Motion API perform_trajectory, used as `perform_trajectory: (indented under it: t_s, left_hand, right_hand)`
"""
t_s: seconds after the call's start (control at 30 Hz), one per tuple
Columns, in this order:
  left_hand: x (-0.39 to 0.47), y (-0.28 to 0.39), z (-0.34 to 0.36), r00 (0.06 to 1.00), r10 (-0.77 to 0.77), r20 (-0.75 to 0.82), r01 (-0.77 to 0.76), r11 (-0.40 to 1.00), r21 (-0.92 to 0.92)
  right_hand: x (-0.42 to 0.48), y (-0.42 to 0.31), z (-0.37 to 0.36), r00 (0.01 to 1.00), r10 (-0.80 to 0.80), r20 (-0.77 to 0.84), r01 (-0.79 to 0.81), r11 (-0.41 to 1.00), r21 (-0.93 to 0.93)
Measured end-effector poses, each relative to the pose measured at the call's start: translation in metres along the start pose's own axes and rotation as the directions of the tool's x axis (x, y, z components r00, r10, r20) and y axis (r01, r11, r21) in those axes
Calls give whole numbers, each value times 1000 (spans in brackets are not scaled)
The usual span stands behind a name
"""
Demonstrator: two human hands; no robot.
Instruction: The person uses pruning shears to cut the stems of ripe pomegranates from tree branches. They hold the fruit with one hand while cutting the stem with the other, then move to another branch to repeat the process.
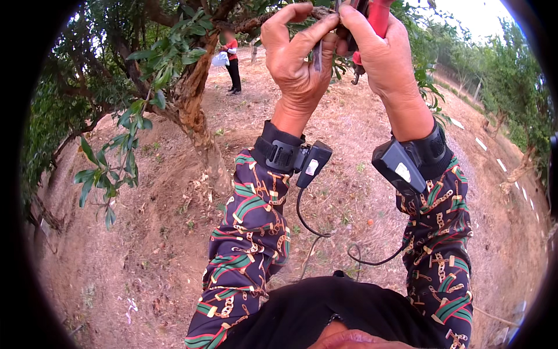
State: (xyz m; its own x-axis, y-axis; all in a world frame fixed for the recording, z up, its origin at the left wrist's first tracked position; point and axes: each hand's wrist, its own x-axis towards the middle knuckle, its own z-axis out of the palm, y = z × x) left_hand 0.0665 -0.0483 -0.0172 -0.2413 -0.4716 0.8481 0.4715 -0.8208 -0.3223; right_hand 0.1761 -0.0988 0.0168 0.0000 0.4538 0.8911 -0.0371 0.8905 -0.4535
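Both hands are raised close together at the top of the view, beside a tree branch (257,22). My left hand (298,56) pinches with its thumb and forefinger, and a narrow dark strip (318,56) hangs against its palm. In my right hand (383,56) is a red-handled hand tool (378,17), its upper part cut off by the frame edge. A small dark hook at its lower end points down between the wrists. The fingertips of the two hands almost meet, and what lies between them is partly hidden.
A gnarled tree trunk (196,100) stands to the left, with a leafy shoot (113,170) hanging before it. Farther off, a person in a red top (231,52) holds a pale bag. Cables (314,231) hang from both wrist devices. Dry sloping ground (165,244) lies below.
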Motion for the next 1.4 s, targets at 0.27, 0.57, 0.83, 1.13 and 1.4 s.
perform_trajectory:
  t_s: [0.27, 0.57, 0.83, 1.13, 1.4]
  left_hand:
    - [-14, -3, -3, 998, -55, -31, 54, 998, -21]
    - [-35, -26, -9, 984, -140, 105, 138, 990, 28]
    - [-31, -18, -11, 975, -194, 107, 194, 981, 15]
    - [-18, -5, -24, 867, -462, 188, 495, 845, -204]
    - [16, -1, -14, 804, -565, 184, 588, 713, -382]
  right_hand:
    - [-2, -5, -3, 999, 45, 25, -44, 999, -4]
    - [0, -8, 1, 998, 7, 59, -8, 1000, 11]
    - [-1, -11, -8, 999, 49, 17, -49, 999, -23]
    - [-3, -9, -24, 998, 48, 30, -45, 995, -86]
    - [-9, 1, -36, 999, 25, 43, -20, 992, -122]
